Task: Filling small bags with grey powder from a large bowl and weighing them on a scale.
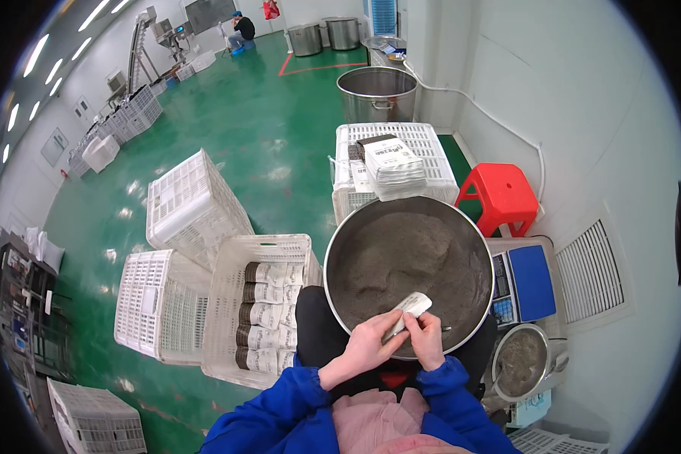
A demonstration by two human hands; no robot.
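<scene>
A small white paper-like pouch [413, 304] with print on it is tilted between my two hands above a large round metal pot [328, 272]. My left hand [369, 342] grips it from the left with thumb and fingers. The fingertips of my right hand [428, 342] pinch its right edge. Grey-brown powder [403, 255] fills much of the pot, with a hollow near my hands. A short piece of a metal utensil [446, 328] shows beside my right hand; the rest is hidden.
Left of the pot, a white plastic crate [221, 318] holds rows of filled pouches [264, 315]. Flat pouches [397, 164] are stacked on an upturned crate [431, 136] ahead. At right are a red stool [505, 193], a scale [533, 284] and a smaller powder container [519, 363].
</scene>
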